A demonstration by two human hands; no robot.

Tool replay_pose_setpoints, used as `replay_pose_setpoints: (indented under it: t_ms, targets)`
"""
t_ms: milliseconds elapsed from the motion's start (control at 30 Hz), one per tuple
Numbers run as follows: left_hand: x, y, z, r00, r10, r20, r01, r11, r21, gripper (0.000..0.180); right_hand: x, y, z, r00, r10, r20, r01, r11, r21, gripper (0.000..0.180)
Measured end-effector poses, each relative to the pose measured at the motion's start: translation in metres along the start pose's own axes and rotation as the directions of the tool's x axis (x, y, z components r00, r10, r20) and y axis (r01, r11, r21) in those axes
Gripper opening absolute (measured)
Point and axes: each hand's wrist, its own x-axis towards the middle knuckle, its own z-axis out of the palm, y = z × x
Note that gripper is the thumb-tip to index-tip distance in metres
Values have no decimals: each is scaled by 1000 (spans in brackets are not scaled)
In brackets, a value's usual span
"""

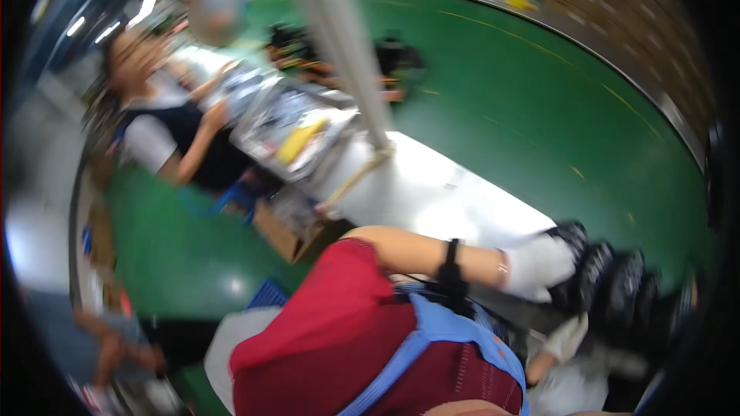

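Note:
The picture is tilted and smeared by motion. My left hand (541,266), in a white glove, is at the end of my arm stretched out to the right. Its thumb points down, apart from the fingers, and its fingers meet the nearest of several glossy black rounded pieces (597,273) standing in a row. It appears to grip that piece; the fingertips are partly hidden. Lower down is my right hand (567,339), also white-gloved, reaching up beneath the row. Its fingers are blurred, so whether they hold anything cannot be made out. What the black pieces are is unclear.
A pale worktable (439,192) runs leftward past a white post (339,46). On it lies a clear-wrapped tray (250,135) with a yellow item (301,139). A co-worker (173,127) sits beyond; an open cardboard box (277,231) stands below. Another person's arms (112,343) show lower left.

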Motion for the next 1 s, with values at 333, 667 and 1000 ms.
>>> replay_pose_setpoints:
  t_ms: [333,667,1000]
  targets:
    - [16,5,-9,994,-20,112,6,992,128,62,-35,-107,-19,989,-3,-145,-2,999,-32,23]
    - [16,4,-13,989,23,144,-34,996,77,55,-34,-104,-22,992,-23,-121,17,998,-52,20]
    - [18,-1,-11,993,44,108,-52,995,79,55,-34,-104,-21,993,-9,-115,4,999,-39,20]
